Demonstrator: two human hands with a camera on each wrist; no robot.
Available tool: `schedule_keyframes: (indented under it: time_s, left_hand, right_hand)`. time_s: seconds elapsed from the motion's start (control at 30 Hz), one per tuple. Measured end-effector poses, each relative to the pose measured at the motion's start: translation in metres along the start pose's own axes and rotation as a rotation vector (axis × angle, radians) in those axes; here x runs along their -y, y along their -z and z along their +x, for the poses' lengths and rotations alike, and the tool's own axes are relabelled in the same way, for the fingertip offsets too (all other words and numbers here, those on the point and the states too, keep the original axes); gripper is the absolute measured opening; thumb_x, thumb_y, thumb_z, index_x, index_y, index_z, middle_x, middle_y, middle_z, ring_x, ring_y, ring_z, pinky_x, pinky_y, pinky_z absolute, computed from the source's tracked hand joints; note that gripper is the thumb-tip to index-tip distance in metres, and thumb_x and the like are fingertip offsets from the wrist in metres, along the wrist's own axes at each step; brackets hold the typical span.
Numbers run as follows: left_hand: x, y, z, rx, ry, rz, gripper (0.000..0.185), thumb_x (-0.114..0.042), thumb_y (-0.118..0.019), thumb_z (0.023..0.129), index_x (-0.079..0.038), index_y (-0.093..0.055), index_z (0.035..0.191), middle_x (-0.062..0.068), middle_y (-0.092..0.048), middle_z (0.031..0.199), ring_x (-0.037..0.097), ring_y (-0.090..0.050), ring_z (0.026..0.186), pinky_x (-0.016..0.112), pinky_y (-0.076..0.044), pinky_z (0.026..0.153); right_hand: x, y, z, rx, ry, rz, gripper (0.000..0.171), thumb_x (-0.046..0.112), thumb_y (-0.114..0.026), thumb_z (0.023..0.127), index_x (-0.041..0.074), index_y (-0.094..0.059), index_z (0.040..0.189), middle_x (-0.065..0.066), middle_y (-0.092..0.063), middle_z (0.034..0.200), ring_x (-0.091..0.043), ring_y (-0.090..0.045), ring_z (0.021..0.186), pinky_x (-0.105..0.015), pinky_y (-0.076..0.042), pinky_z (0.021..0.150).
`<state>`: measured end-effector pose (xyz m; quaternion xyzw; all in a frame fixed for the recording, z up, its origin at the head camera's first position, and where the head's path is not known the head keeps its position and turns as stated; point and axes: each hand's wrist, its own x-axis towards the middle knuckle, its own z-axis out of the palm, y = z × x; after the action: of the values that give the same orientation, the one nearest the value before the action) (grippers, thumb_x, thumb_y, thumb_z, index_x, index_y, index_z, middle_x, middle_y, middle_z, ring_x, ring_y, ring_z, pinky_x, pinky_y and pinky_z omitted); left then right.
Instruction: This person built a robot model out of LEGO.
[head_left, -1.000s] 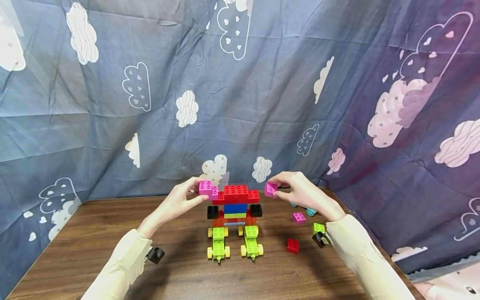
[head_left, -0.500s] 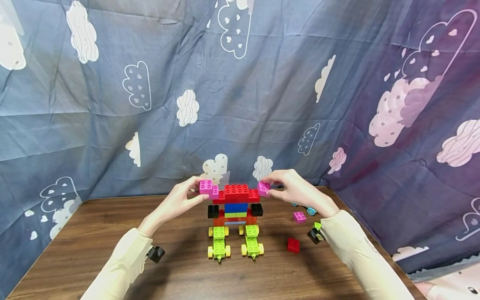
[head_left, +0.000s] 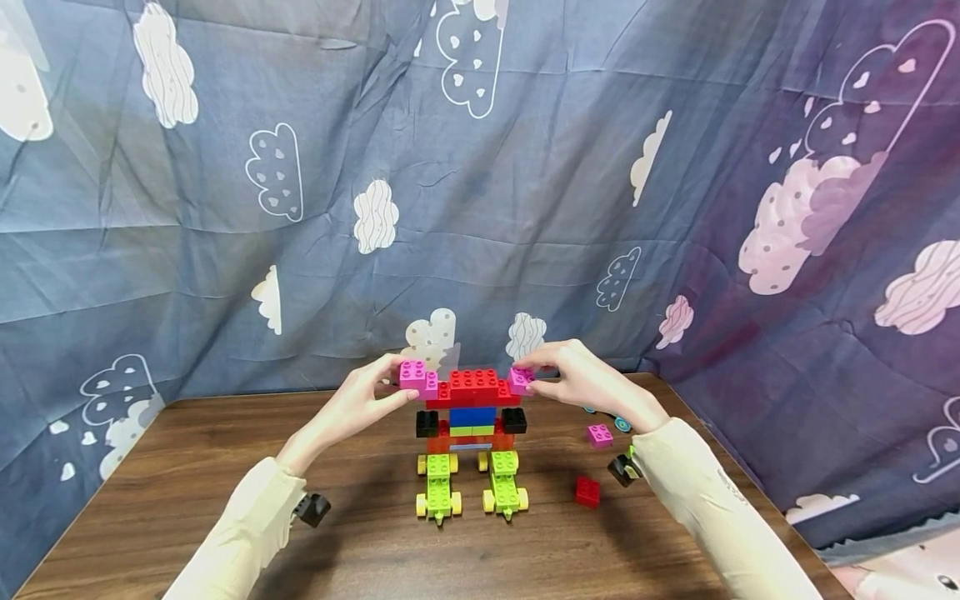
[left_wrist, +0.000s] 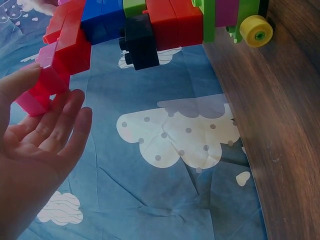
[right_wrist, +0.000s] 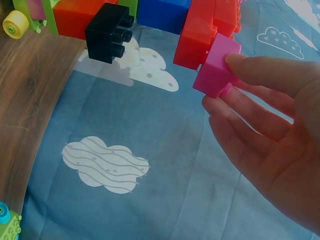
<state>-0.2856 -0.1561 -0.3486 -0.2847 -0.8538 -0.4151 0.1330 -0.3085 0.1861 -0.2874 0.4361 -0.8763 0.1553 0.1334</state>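
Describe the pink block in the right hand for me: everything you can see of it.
The small pink plastic building block is a glossy magenta cube-like piece with round studs on top. The right hand pinches it between thumb and fingers. It sits level at the right end of the red top row of bricks on the multicoloured block figure, touching that row's end; the right wrist view shows it pressed against the red brick. Whether it is fully clicked on cannot be told.
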Motion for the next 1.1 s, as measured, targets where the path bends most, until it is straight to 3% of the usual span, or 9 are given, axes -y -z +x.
schedule_keyframes:
  time_s: [0.57,1.1]
  left_hand:
    - [-0.0002,0.0001,-0.0009,0.003,0.003,0.004,0.043,-0.018,-0.075,0.088,-0.006,-0.058,0.126,0.012,-0.069,0.115,0.023,-0.067,0.099,0.041,-0.058,0.091]
    - [-0.0015,-0.0001,-0.0005,0.003,0.003,0.008,0.042,-0.017,-0.074,0.088,-0.005,-0.057,0.125,0.012,-0.069,0.115,0.024,-0.068,0.099,0.043,-0.058,0.092]
  right_hand:
    - [0.0033,-0.0039,0.0008,0.037,-0.04,0.035,0.029,0.012,-0.072,0.089,0.008,-0.071,0.118,-0.004,-0.075,0.108,-0.015,-0.069,0.093,-0.039,-0.058,0.086]
    - [0.0045,-0.0023,0.0035,0.032,0.046,-0.022,0.027,0.01,-0.074,0.087,0.004,-0.072,0.113,-0.008,-0.075,0.109,-0.02,-0.071,0.097,-0.04,-0.058,0.089]
